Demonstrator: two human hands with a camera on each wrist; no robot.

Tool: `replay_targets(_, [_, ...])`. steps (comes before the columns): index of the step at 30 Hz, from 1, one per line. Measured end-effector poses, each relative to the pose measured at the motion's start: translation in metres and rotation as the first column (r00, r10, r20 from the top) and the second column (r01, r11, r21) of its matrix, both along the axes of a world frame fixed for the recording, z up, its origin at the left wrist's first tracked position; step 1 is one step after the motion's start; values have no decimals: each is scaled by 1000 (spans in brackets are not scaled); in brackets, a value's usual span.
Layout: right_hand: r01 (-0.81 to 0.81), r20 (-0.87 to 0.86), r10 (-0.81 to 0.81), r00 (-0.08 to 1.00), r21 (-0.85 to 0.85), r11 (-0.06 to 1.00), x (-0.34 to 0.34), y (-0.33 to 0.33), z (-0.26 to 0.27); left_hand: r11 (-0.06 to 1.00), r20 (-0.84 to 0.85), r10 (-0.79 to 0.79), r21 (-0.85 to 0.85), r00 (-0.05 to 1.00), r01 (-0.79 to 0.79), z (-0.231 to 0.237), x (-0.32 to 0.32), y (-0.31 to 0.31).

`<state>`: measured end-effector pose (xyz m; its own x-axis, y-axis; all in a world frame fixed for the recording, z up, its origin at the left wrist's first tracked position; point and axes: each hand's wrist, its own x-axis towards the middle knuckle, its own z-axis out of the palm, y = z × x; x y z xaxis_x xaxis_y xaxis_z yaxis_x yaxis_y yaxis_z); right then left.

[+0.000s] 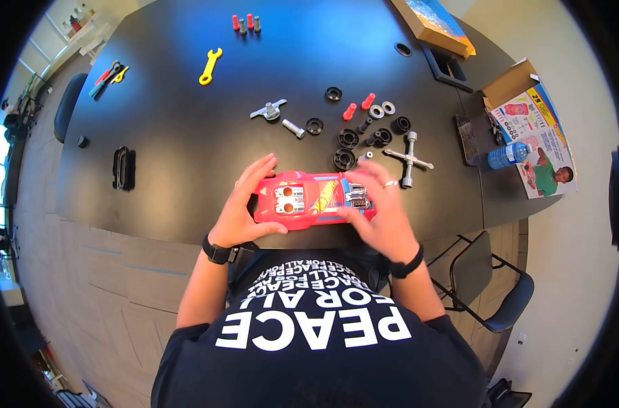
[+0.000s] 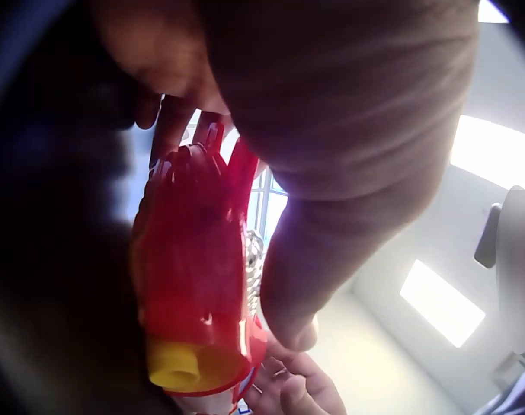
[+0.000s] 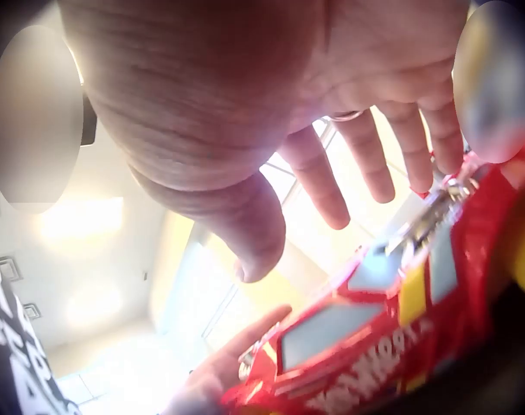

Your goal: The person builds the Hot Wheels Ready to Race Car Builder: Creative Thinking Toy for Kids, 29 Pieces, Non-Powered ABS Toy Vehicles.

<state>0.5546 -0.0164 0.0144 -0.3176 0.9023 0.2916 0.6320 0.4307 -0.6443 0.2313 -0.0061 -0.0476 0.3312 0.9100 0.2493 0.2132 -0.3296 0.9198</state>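
Note:
A red toy car (image 1: pixel 314 197) with chrome engine parts and a yellow stripe lies sideways at the near edge of the black table. My left hand (image 1: pixel 240 212) grips its left end, thumb on the near side and fingers on the far side. In the left wrist view a yellow axle hub (image 2: pixel 174 367) without a wheel shows on the car's side. Over the right end hovers my right hand (image 1: pixel 384 212), its fingers spread. The right wrist view shows those fingers (image 3: pixel 319 177) extended above the car, the thumb held away from it.
Black wheels (image 1: pixel 348 139), red pegs (image 1: pixel 350 111) and a grey cross-shaped lug wrench (image 1: pixel 410 160) lie beyond the car. Farther off are a grey bolt (image 1: pixel 294 128), a yellow wrench (image 1: pixel 210 66) and a black part (image 1: pixel 121 168). A water bottle (image 1: pixel 509 156) and printed box (image 1: pixel 535 136) are at right.

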Motion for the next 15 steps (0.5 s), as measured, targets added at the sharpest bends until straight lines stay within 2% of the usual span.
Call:
replay_targets(1, [3,0,-3,1000,7,1000,2,12,4,1000,12,-7,18,1000,7,-4,-2,2])
replay_targets(3, [65,199,-106,974,201,977,4,39,13,999,24,-15,46,1000,13,-4,-4,3])
replay_targets(5, [80,280,-157,947,267,960,3,65,6,996,-121,-12,85,993,23,-1,-5,2])
replay_targets(6, [87,309,-162,937,242,966,1,79,3,992,-173,4,125,985,18,1,-6,2])
replay_targets(10, [105,504,-137,853,91,990,-8,123,-3,988,-176,2,151,984,25,3,-7,0])
replay_targets(15, [72,573,-127,810,117,991,-6,148,-17,991,-152,11,132,988,10,-4,-7,-3])
